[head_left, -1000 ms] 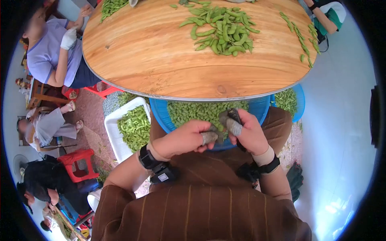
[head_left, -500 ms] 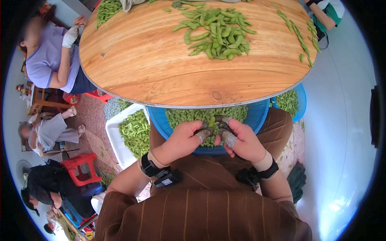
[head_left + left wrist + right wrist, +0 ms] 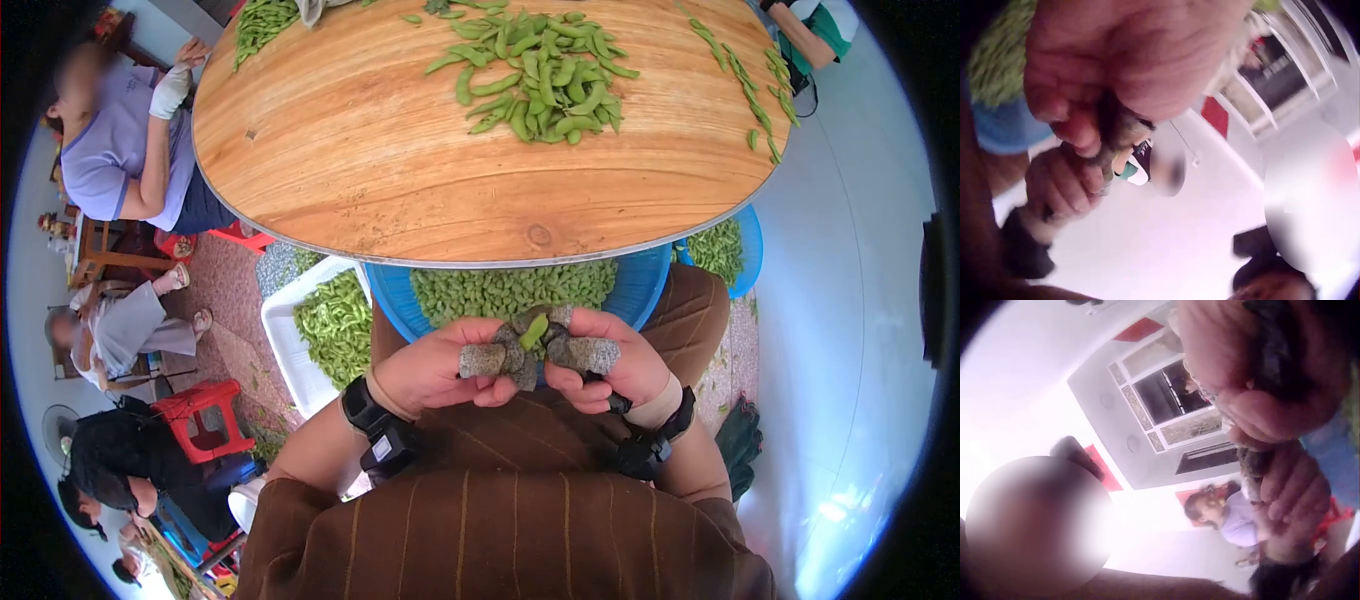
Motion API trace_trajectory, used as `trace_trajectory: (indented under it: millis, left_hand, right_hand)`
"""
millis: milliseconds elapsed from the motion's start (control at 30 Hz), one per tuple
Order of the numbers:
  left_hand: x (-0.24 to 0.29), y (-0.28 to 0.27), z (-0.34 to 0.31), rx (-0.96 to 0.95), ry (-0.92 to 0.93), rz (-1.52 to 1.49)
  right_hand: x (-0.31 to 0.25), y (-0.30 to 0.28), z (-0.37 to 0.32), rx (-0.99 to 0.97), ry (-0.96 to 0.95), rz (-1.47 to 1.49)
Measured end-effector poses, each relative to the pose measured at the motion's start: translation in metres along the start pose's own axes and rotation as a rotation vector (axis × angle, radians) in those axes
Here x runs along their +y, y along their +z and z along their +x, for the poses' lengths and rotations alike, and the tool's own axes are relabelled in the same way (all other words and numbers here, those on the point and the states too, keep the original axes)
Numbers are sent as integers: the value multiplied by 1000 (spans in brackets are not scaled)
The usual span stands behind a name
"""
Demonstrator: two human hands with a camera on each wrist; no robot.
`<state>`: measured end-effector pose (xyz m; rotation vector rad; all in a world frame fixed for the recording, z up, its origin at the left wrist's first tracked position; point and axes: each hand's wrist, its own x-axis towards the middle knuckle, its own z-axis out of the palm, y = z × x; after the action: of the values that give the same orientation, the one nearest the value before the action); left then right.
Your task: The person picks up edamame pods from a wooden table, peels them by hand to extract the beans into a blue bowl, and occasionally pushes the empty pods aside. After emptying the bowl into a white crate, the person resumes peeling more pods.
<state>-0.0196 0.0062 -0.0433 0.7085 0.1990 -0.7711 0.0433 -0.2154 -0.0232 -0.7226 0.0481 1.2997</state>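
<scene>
In the head view, a green soybean pod (image 3: 535, 330) stands up between the fingertips of both hands, over the near side of a blue basin (image 3: 643, 290). My left hand (image 3: 445, 365) pinches it from one side, and my right hand (image 3: 625, 362) from the other. Worn grey wraps cover the thumbs and some fingertips. Against the right palm lies a dark object (image 3: 1279, 353), whose kind I cannot tell. Shelled green beans (image 3: 510, 290) fill the basin below. Both wrist views show the two hands meeting at the fingertips, the pod hidden.
Beyond the basin, a round wooden table (image 3: 330, 190) overhangs it and bears a heap of pods (image 3: 555, 80). A white crate (image 3: 283, 345) of pods stands at left, another blue basin (image 3: 750, 255) at right. A person in lilac (image 3: 120, 150) sits at the table's left.
Both hands have turned so the wrapped thumbs face up, and moved slightly toward the body. The pod now shows upright between them. At one second ago the hands were a little apart.
</scene>
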Motion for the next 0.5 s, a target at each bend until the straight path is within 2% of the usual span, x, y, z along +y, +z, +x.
trace_trajectory:
  millis: [67, 133, 167, 200, 267, 400, 467, 500]
  left_hand:
    - [3, 1, 1, -64, -9, 2]
    - [2, 0, 5, 242, 272, 877]
    - [2, 0, 6, 401, 413, 1313]
    - [0, 1, 6, 404, 411, 1313]
    - [-3, 2, 6, 506, 636, 1886]
    - [-5, 5, 10, 509, 718, 1967]
    - [-8, 4, 13, 553, 800, 1701]
    - [-5, 9, 13, 550, 802, 1703]
  right_hand:
    - [1, 0, 2, -10, 1, -13]
    - [7, -6, 11, 188, -123, -300]
    - [11, -8, 14, 246, -106, -420]
    - [16, -8, 17, 243, -105, -419]
    - [24, -8, 21, 253, -139, -406]
    - [21, -3, 21, 330, -178, -418]
    - [21, -4, 18, 287, -233, -400]
    - [21, -4, 17, 288, -237, -401]
